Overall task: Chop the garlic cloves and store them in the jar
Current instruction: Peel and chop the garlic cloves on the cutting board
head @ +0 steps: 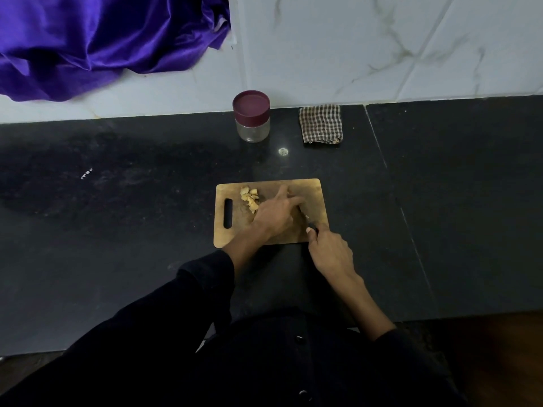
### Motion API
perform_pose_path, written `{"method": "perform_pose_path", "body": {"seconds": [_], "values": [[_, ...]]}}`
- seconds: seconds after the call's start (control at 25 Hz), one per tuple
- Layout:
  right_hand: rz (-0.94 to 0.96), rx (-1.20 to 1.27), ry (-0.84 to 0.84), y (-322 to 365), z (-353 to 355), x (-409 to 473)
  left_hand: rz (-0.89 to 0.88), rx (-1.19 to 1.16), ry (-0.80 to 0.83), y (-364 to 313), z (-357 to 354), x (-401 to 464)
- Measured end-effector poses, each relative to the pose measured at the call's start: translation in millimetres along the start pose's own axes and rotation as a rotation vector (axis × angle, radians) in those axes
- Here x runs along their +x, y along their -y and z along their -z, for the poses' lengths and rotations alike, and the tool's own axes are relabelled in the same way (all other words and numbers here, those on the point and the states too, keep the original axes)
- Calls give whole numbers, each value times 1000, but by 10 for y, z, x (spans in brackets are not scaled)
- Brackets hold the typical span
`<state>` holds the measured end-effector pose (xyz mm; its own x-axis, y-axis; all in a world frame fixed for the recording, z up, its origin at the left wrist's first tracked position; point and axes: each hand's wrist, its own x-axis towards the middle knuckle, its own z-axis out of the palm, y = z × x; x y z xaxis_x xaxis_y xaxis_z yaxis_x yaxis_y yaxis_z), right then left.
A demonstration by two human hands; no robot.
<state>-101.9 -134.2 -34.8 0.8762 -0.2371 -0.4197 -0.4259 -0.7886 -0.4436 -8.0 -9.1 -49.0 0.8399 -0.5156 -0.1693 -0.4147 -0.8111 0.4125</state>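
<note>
The garlic (249, 198) lies in 1 pale heap at the upper left of the cutting board (314, 195), centre frame, just left of the left hand (274, 214); that hand rests on the board, fingers stretched toward the blade, whether it pins a clove I cannot tell; the right hand (330, 251) grips the knife (312, 227) handle below right; the left is nearer the heap; the lidded jar (251, 116) stands above, well apart.

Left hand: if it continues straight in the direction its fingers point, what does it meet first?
The left hand points up-right across the cutting board. It would probably cross bare board and the far edge, then the checked cloth, though depth is unclear.
</note>
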Motion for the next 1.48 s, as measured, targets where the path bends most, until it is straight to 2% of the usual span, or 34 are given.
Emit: {"method": "perform_pose_path", "body": {"seconds": [0.24, 0.52, 1.04, 1.48], "values": [[-29, 50, -4, -54, 34, 6, 144, -289, -162, 114, 16, -93], [30, 115, 15, 12, 21, -13, 243, -388, -247, 188, -148, -195], [88, 138, 88, 212, -94, -51, 227, -369, -317, 176, -211, -188], [62, 92, 105, 260, -145, -23, 216, -392, -342, 199, -241, -183]]}}
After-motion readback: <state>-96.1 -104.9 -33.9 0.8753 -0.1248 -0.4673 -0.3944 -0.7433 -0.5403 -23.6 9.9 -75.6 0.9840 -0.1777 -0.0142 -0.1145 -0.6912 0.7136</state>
